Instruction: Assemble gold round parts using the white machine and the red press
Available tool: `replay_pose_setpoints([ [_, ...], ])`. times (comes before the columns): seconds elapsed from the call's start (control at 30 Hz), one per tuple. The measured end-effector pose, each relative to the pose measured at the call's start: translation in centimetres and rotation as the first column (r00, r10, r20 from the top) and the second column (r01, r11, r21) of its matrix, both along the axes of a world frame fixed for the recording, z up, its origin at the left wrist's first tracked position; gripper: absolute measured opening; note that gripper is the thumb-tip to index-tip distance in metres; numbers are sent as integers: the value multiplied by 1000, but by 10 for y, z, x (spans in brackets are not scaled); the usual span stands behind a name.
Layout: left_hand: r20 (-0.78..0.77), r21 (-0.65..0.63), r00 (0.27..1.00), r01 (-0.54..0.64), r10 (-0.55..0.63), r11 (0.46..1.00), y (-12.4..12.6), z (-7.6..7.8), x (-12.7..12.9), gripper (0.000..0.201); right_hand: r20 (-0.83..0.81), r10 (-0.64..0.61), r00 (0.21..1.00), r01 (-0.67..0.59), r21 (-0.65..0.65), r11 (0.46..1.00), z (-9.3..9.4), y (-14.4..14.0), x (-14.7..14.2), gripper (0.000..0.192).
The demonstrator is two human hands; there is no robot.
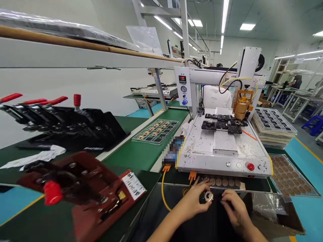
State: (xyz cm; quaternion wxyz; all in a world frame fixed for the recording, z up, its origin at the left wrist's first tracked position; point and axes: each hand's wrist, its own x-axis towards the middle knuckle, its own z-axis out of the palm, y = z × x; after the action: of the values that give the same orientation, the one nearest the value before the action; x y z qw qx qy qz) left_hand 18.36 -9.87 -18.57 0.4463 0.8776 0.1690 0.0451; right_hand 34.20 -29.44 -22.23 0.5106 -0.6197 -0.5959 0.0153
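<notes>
Both hands low at the near edge of the bench, close together. Left hand [194, 200] curled around a small round metal ring part with a dark body [208, 196], fingers pinching it from its left side. Right hand [233, 205] just beside it on the other side, fingertips bent down onto a black piece [222, 198] lying on the dark work surface; whether it grips that piece or only presses on it cannot be told. The ring part sits between the two hands, raised slightly toward the camera.

Directly beyond the hands: a row of flat brown discs [223, 182] along the foot of a white benchtop dispensing machine [224, 151] (paint chipped, speckled). Its front panel carries a red round button [250, 166]. On its bed, black fixture blocks [222, 122], and over them a brass-coloured nozzle head [241, 106] on the gantry.

Beyond and right of the right hand: a clear tray of brown discs [290, 174], and further back a tall stack of clear trays with dark parts [274, 126].

Left of the left hand: an orange cable [163, 188] looping down, then a dark red toggle clamp jig with a red knob [75, 188], blurred. Further left and back, a row of black clamp fixtures with red handles [58, 121]. On the green conveyor belt [136, 153], a clear tray of small gold-coloured parts [156, 130].
</notes>
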Motion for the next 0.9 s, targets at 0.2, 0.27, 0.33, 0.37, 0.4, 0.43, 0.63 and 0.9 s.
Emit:
replay_pose_setpoints([
  [0.2,194,102,981,-42,22,994,-14,-5,5,35,-575,-189,796,-1,-313,950,58,-12,10,42],
  [0.27,260,47,964,-74,59,996,-24,7,2,36,-675,-155,721,-62,-287,956,73,-11,9,46],
  [0.33,263,-79,958,-96,114,992,-35,22,-3,31,-708,-134,694,-87,-266,960,84,-10,6,46],
  [0.37,243,-193,958,-104,151,976,-40,29,-6,29,-713,-125,690,-96,-261,961,88,-9,4,47],
  [0.4,219,-333,957,-110,191,936,-44,36,-10,29,-714,-119,690,-106,-262,959,91,-8,2,48],
  [0.43,191,-486,953,-117,236,866,-48,41,-12,34,-712,-115,693,-113,-266,957,95,-7,0,49],
  [0.63,-2,-929,888,-171,459,328,-63,53,-24,75,-772,-98,629,-187,-272,944,105,3,-6,51],
  [0.9,-74,-964,864,-190,498,187,-74,79,-32,85,-815,-110,568,-232,-287,930,100,1,-5,50],
])
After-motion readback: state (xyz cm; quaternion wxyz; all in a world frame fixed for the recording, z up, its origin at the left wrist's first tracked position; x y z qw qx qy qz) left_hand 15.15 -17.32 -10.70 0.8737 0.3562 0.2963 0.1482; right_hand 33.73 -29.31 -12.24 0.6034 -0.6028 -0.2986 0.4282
